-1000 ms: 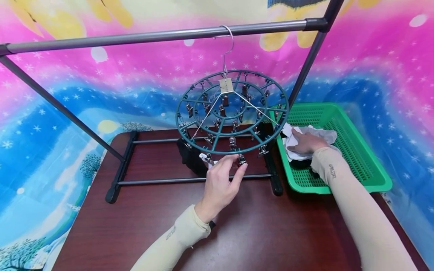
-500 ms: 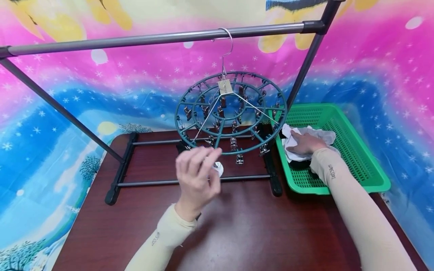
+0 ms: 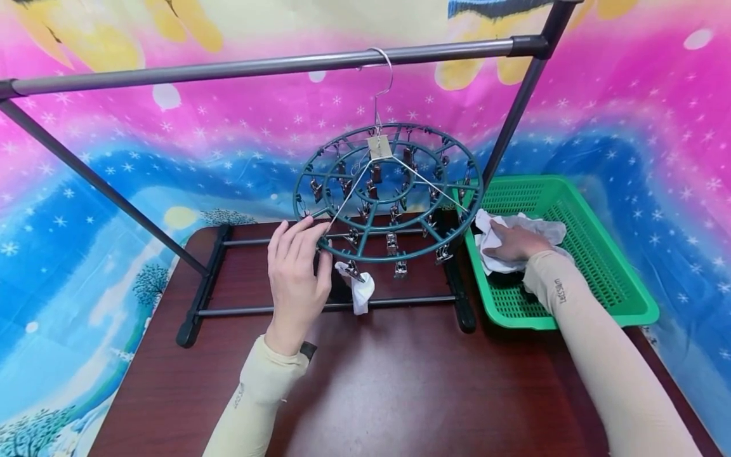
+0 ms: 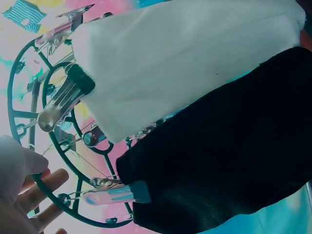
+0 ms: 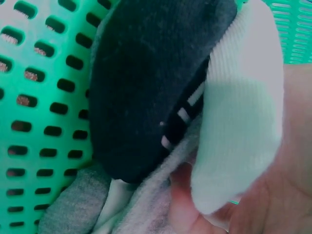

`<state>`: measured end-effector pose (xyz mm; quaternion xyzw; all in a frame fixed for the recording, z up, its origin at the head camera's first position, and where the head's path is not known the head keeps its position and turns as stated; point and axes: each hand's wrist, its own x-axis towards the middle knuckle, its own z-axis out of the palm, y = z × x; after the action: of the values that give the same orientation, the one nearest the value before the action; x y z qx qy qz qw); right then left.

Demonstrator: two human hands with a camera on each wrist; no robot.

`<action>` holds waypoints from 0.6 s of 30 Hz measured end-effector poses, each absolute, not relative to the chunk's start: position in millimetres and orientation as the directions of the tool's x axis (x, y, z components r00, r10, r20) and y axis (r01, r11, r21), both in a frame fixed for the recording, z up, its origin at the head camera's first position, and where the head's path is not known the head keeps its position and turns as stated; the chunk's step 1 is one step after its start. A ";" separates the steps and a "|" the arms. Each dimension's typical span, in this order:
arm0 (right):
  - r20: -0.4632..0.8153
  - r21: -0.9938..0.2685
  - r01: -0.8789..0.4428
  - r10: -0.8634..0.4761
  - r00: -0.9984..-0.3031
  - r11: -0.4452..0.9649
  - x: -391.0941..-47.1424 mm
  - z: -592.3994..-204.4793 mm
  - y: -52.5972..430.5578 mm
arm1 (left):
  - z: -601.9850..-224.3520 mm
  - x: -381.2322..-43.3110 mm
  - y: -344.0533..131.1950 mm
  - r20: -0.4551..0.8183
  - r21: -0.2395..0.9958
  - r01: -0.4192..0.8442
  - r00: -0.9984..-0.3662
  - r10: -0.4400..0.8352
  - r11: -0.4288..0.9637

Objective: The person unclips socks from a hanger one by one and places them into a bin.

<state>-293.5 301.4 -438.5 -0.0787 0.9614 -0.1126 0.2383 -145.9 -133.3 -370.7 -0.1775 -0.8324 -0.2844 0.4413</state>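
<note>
My left hand [image 3: 298, 273] is at the near left rim of the round green clip hanger [image 3: 365, 258], pinching the ring between thumb and fingers. In the left wrist view a white sock [image 4: 190, 58] and a black sock [image 4: 229, 146] hang from metal clips beside that hand. From the head, this white sock [image 3: 362, 292] shows just right of the hand, while the black one is mostly hidden. Inside the green basket [image 3: 619, 266], my right hand [image 3: 516, 243] grips a white sock [image 5: 239, 112], its fingers partly hidden by cloth. Against it lies a dark sock [image 5: 146, 87] with light marks.
A metal rack with a top bar [image 3: 274, 65] carries the hanger by its wire hook [image 3: 391, 70]. Several unused clips [image 3: 401, 269] dangle around the rings. Grey socks [image 5: 78, 200] lie lower in the basket. Everything stands on a dark wooden table [image 3: 400, 381] before a patterned cloth backdrop.
My left hand has left a clip at the hanger's front and moved left to the rim, uncovering the hanging white sock in the head view. My right hand stays in the basket.
</note>
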 end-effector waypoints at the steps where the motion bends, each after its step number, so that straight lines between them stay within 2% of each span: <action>1: -0.438 -0.256 -0.100 -0.207 -0.875 0.962 -293.7 -439.1 302.3 | -371.5 -146.1 -133.3 0.837 0.314 0.549 -0.545 0.047 0.775; 11: -0.433 -0.269 -0.093 -0.207 -0.877 0.959 -290.1 -433.2 300.6 | -372.4 -143.8 -134.0 0.865 0.249 0.597 -0.491 0.102 0.762; 18: -0.417 -0.271 -0.089 -0.200 -0.887 0.958 -289.9 -431.7 302.2 | -371.5 -143.9 -131.2 0.902 0.193 0.656 -0.412 0.132 0.730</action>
<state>-289.9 302.2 -431.7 -0.0750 0.9634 -0.1232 0.2259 -143.9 -131.2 -371.5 -0.2476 -0.7951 -0.2717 0.4823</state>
